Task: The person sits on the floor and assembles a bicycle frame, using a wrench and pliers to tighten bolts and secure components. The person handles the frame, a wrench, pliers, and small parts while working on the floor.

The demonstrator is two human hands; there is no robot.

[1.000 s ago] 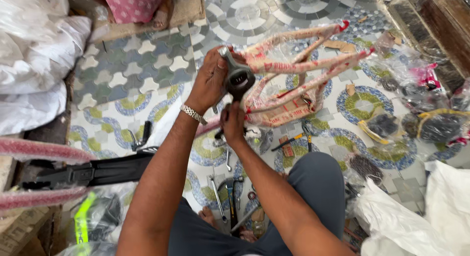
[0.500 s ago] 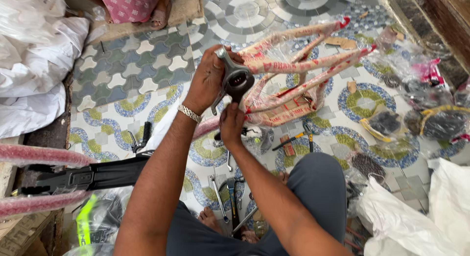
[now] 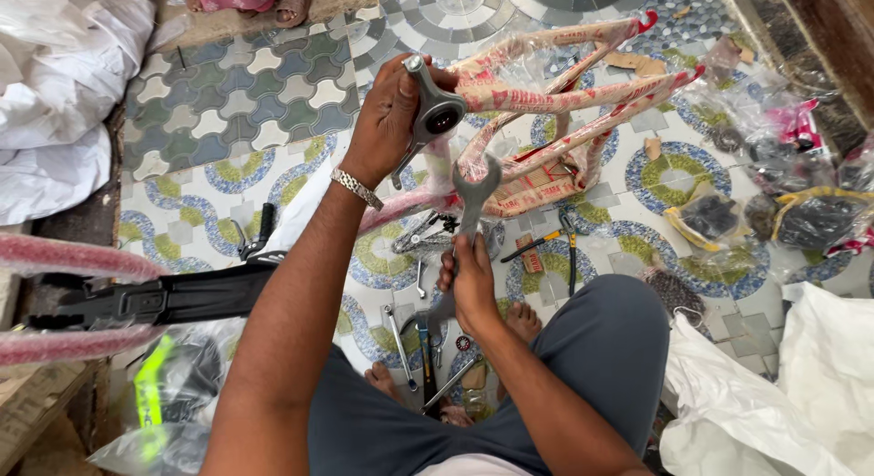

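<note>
Left hand (image 3: 387, 121) raised, grip tight around crank arm (image 3: 435, 119); right hand (image 3: 472, 280) lower, grip clenching spanner (image 3: 473, 196) upright.

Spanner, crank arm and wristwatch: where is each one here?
Spanner (image 3: 475, 192), head view, on its open jaw end.
Crank arm (image 3: 435, 116), head view, on the round hub end.
Wristwatch (image 3: 356, 188), head view, on the metal band at the left wrist.
</note>
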